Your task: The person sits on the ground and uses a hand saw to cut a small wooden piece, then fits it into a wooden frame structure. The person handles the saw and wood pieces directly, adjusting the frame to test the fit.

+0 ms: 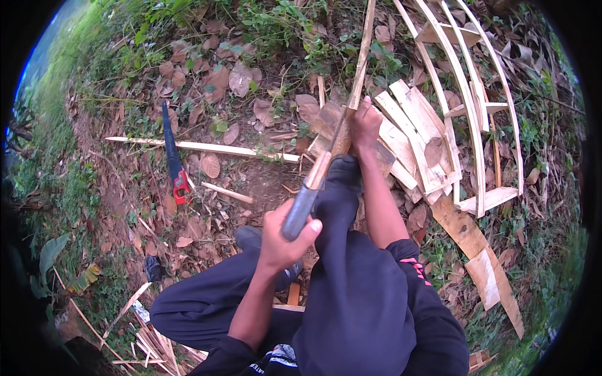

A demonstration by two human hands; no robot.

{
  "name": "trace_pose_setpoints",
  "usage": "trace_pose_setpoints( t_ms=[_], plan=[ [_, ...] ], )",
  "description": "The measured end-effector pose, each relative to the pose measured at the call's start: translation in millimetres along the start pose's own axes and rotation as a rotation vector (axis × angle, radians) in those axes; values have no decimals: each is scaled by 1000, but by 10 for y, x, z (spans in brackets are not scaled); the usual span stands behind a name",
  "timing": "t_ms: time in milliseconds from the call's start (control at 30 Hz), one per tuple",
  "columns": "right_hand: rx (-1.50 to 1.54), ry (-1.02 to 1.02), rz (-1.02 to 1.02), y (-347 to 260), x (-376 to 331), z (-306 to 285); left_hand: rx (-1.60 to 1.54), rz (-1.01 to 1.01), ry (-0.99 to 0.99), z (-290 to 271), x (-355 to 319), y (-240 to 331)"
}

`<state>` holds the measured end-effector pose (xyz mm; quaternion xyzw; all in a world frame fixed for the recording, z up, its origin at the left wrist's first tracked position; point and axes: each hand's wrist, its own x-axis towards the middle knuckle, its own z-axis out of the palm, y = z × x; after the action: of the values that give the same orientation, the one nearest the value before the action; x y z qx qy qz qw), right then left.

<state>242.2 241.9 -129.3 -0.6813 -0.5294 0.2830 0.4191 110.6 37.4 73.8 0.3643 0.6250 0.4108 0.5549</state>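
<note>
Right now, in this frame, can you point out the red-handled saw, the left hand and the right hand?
Red-handled saw (170, 149): head view, on its dark blade.
Left hand (279, 243): head view, on its back.
Right hand (365, 130): head view, on its back.

Coloured red on the looped handsaw handle (180, 187) at nine o'clock, grey on the cylindrical tool grip (301, 210), cream on the narrow wooden strip (362, 59) at one.

wood strip (363, 56) | pale, long, slanted | bladed tool (304, 203) | grey-handled, blade beside strip
</note>
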Motion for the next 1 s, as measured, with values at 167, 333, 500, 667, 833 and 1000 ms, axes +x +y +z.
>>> trace_pose_setpoints(
  t_ms=[167, 333, 500, 667, 833, 1000],
  plan=[
    [-58, -5, 59, -4, 22, 42, 142, 110, 91, 11, -107, 184],
    [-100, -7, 120, -4, 59, 58, 102, 90, 155, 61, -99, 124],
    [-130, 41, 127, 47, 96, 107, 137, 118, 170, -21, 18, -140],
    [-137, 8, 114, 41, 87, 103, 158, 122, 110, -23, 88, -164],
    [-144, 13, 78, 160, 140, 147, 189, 157, 75, -4, 148, -272],
    [-114, 17, 58, 174, 117, 150, 201, 155, 62, 2, 144, -287]
  ],
)
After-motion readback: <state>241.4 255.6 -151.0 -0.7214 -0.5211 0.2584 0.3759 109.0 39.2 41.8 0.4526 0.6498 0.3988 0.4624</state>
